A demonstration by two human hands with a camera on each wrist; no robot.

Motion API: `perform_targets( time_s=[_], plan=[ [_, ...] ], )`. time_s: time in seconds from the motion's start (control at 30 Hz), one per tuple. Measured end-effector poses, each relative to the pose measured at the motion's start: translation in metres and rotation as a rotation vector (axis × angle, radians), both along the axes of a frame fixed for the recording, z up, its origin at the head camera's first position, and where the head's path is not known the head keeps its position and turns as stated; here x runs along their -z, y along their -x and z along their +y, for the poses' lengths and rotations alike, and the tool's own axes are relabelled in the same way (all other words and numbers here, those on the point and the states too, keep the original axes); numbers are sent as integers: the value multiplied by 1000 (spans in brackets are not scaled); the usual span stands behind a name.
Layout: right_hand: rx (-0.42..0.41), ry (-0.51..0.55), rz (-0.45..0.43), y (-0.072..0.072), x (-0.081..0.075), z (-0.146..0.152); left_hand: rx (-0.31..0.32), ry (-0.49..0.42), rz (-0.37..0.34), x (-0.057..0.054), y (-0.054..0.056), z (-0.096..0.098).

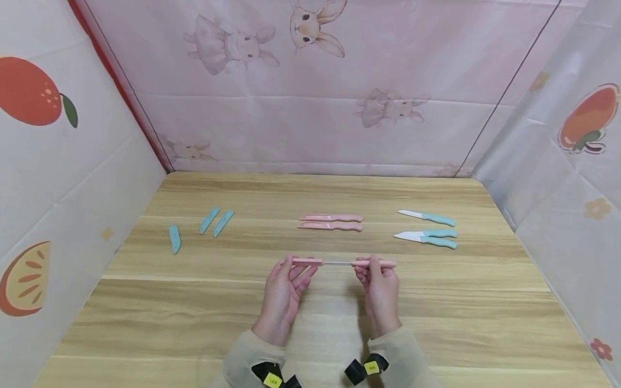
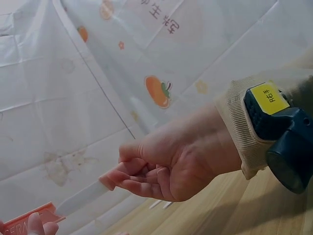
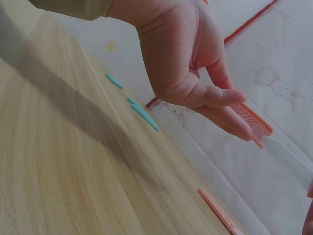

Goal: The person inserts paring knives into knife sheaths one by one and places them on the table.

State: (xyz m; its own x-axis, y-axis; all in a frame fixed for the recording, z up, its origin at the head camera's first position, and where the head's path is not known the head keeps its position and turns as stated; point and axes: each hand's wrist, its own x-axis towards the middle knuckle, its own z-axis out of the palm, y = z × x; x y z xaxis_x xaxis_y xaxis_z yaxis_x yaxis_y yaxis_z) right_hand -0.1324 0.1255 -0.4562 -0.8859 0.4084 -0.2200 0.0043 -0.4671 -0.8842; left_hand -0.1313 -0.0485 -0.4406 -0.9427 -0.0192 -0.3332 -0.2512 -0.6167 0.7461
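My left hand point(image 1: 282, 293) pinches a pink knife sheath point(image 1: 310, 262) between thumb and fingers. Opposite it, my right hand point(image 1: 381, 295) grips the pink handle point(image 1: 389, 264) of a small knife. The pale blade point(image 1: 337, 263) spans the gap between the hands, lying in line with the sheath. In the left wrist view the blade point(image 2: 83, 198) reaches the sheath's mouth, and its tip is hidden there. Raised lettering shows on the sheath point(image 3: 254, 124) in the right wrist view. Both hands are held above the wooden table, near its middle.
Two pink knives in sheaths point(image 1: 345, 227) lie behind the hands on the wooden table point(image 1: 194, 312). At the right lie three blue-handled knives point(image 1: 439, 219) with bare blades. Three blue sheaths point(image 1: 174, 239) lie at the left. Printed sheets point(image 1: 310, 134) enclose the back and sides.
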Motion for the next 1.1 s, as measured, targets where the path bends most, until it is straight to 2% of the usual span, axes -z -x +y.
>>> perform_targets(
  time_s=[0.43, 0.63, 0.8, 1.1],
  plan=[
    [27, 11, 29, 1, 5, -3, 2, 19, -17, -1, -1, 1],
    [16, 11, 18, 0, 7, -3, 2, 32, 2, 3, -2, 2],
    [11, 11, 11, 0, 8, -3, 2, 29, 13, 4, -2, 3],
    [26, 26, 13, 0, 6, -3, 4, -6, -12, 3, -2, 5]
  ],
)
